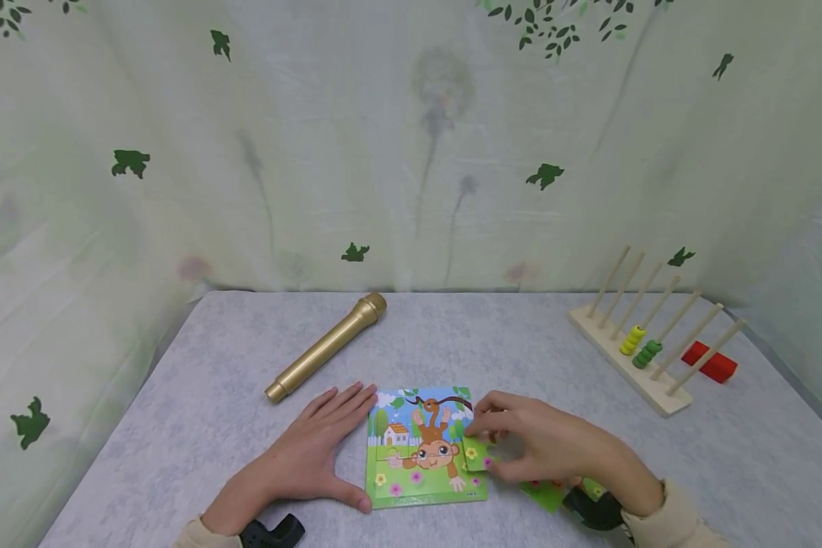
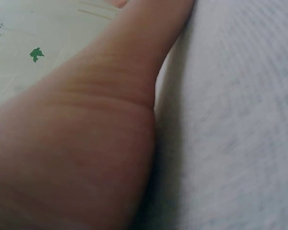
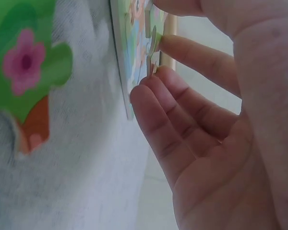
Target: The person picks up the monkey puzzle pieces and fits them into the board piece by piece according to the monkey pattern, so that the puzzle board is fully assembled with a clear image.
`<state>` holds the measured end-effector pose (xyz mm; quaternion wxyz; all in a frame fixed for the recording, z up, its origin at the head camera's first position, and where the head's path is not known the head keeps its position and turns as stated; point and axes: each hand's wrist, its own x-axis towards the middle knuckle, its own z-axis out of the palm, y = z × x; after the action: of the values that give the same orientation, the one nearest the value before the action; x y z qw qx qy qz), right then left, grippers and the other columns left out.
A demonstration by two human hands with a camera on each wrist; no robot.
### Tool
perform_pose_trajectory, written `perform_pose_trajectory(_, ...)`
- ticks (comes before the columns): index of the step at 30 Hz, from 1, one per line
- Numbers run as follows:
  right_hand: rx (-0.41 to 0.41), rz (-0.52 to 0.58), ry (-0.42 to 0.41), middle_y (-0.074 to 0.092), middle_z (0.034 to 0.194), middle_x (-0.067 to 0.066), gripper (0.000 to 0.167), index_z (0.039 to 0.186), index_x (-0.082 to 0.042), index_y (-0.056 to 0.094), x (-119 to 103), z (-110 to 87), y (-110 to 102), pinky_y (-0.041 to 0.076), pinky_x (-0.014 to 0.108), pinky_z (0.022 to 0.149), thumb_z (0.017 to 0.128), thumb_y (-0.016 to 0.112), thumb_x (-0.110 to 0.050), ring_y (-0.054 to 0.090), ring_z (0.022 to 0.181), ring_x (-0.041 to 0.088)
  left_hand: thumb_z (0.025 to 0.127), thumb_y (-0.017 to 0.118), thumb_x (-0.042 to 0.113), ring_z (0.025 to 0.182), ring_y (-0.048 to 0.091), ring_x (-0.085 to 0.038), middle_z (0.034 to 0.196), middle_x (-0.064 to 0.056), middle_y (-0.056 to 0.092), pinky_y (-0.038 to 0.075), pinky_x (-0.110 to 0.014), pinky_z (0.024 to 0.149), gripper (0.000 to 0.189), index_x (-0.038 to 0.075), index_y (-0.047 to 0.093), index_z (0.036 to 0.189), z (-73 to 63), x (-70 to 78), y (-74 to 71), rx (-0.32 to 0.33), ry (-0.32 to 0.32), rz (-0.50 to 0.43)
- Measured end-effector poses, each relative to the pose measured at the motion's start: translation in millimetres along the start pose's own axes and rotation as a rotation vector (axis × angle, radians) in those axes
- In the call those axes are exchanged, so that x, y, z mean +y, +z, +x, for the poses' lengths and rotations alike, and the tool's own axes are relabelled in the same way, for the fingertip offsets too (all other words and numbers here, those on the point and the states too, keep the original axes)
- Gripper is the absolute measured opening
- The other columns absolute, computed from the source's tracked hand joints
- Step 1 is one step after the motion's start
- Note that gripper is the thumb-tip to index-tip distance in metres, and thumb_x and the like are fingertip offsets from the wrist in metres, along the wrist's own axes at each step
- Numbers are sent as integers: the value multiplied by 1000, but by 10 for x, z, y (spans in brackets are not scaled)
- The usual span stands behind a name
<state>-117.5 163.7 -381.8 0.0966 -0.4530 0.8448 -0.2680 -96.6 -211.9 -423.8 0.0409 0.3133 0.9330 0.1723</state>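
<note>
A square jigsaw puzzle (image 1: 421,479) with a hanging monkey, a house and flowers lies in front of me. Its right edge sits under my right hand (image 1: 544,441), which pinches a green puzzle piece (image 1: 478,454) between thumb and fingers. The piece overlaps the picture there; the right wrist view has it edge-on at the fingertips. Flat on the table, fingers spread, my left hand (image 1: 315,449) lies along the puzzle's left side, thumb by the lower left corner. Loose puzzle pieces (image 1: 543,496) lie below my right wrist, one bearing a pink flower (image 3: 25,62) in the right wrist view.
A gold microphone (image 1: 325,346) lies at the back left. At the back right stands a wooden peg rack (image 1: 633,369) with yellow beads (image 1: 632,340) and green beads (image 1: 647,354), a red block (image 1: 708,361) behind it. A leaf-patterned curtain (image 1: 411,152) hangs behind the table.
</note>
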Motion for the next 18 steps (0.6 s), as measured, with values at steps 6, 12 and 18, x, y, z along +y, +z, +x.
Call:
perform_pose_trajectory(6,21,-42,-38,59,118,-11,33,123,-25,72,-52,87,22,53,17,77,90,78,-24,58,91,2,64,65,94,160,17,-24,172,1,21,8,-45,126,135,13,27,165,1,-4,-1,-2,-3,0)
perform_pose_trajectory(12,29,-64,-51,58,118,-12,33,122,-24,73,-117,166,35,52,15,78,89,77,-22,58,92,2,63,65,94,160,17,-23,172,1,21,8,-46,126,135,13,27,165,1,-7,-1,-2,-4,0)
perform_pose_trajectory(18,60,-78,-91,60,113,-11,36,123,-25,73,-181,266,76,51,13,76,87,79,-24,59,90,3,63,65,94,160,17,-24,172,1,21,9,-47,127,136,13,26,165,1,-4,0,0,0,3)
